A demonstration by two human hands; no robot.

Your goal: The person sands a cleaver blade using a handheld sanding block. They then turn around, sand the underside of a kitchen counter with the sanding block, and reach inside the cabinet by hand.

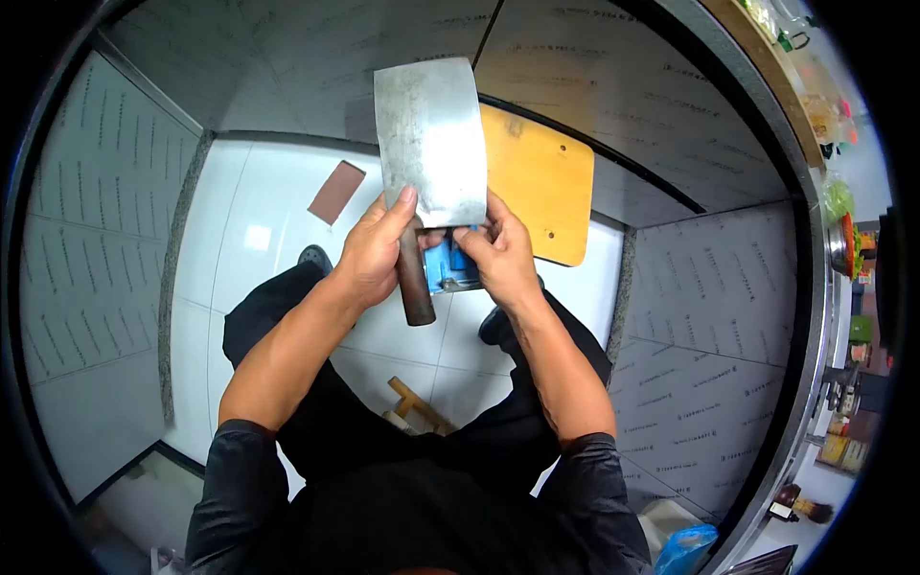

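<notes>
A cleaver (pixel 431 144) is held up in front of me, its broad metal blade pointing away and its dark wooden handle (pixel 415 278) toward me. My left hand (pixel 377 244) grips it where blade and handle meet, thumb lying on the blade's flat. At the blade's near right corner, my right hand (pixel 503 254) is closed, its fingertips partly hidden behind the steel. Just below the blade, between my hands, shows a blue object (pixel 450 264) with a metal part at its near end. The blade hides much of it, and I cannot tell its kind.
A reddish-brown rectangular block (pixel 336 192) lies on the white tiled floor (pixel 259 182). Behind the blade leans a yellow board (pixel 546 182) with small holes. Below me is a wooden frame piece (pixel 417 404). Grey panels surround the space, with a cluttered counter (pixel 839 383) at right.
</notes>
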